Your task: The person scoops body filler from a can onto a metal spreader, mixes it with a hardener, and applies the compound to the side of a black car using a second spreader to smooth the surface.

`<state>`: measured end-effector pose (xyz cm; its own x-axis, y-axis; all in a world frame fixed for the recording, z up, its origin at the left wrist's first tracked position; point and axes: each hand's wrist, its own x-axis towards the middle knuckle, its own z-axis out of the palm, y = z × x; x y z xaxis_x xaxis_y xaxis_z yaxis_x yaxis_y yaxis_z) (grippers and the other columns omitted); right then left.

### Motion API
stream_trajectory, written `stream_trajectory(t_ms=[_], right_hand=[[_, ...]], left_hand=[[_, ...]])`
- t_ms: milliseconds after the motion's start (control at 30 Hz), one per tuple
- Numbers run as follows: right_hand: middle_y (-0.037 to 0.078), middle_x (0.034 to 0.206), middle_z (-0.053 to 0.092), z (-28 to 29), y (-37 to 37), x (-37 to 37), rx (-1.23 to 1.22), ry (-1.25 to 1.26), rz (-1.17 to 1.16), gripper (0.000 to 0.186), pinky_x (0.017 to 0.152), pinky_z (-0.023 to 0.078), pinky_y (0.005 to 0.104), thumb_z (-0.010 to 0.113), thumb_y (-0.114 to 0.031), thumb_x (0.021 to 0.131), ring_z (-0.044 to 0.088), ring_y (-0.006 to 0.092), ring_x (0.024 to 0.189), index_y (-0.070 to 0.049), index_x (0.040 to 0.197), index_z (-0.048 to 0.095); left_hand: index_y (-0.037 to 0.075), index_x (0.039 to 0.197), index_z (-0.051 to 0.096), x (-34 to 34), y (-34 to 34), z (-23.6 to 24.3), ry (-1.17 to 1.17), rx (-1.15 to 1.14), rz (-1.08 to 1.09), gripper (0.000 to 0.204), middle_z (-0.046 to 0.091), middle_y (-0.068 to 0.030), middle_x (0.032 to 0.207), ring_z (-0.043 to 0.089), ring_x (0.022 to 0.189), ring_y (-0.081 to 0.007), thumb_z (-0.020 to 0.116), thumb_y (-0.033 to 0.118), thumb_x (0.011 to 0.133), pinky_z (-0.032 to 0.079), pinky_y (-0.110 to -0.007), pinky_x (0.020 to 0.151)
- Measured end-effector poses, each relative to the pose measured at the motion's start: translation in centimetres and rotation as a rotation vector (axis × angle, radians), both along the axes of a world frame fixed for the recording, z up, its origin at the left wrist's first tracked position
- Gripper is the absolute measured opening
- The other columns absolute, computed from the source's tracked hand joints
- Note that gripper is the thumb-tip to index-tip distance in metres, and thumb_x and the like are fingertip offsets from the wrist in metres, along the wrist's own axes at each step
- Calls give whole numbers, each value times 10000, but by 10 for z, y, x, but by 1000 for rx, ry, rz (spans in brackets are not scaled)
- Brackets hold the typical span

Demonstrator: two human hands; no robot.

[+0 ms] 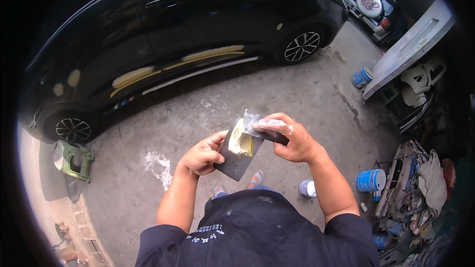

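My left hand (200,155) is closed on the edge of a dark flat mixing board (235,169), held tilted in front of my chest. A pale yellow mass of filler (239,142) lies smeared on its upper part. My right hand (299,141) grips a dark putty spreader (250,118), its whitish-smeared edge against the board's upper right side beside the filler. One right finger has a whitish film on it. Beyond both hands stands a black car (213,20) with pale yellow filler patches (133,76) along its lower side.
A green stool (79,162) stands near the car's left wheel. A white bucket (307,188) is on the floor by my right arm, and a blue can (371,180) farther right. Scrap parts (403,193) are piled at right. A pale panel (410,47) leans beside another blue can (361,77).
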<state>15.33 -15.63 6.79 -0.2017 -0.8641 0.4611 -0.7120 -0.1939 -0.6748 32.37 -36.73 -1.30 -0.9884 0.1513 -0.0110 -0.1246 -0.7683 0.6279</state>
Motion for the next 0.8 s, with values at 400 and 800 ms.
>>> stream_trajectory(t_ms=[400, 800], right_hand=[[142, 1306, 567, -44, 46, -1, -149, -1082, -121, 641, 982, 470, 341, 588, 87, 773, 561, 203, 1187, -46, 1380, 430], [158, 1298, 570, -19, -3, 21, -72, -1405, -94, 714, 930, 518, 357, 637, 80, 785, 609, 218, 1098, -45, 1425, 348]], left_hand=[[96, 1452, 379, -15, 12, 13, 98, 11, 320, 762, 536, -152, 1352, 533, 1250, -293, 520, -92, 726, 417, -469, 1074], [25, 1414, 428, -32, 43, 5, 352, -709, 510, 553, 481, -120, 1353, 487, 1235, -213, 398, 420, 1028, 388, -377, 1056]])
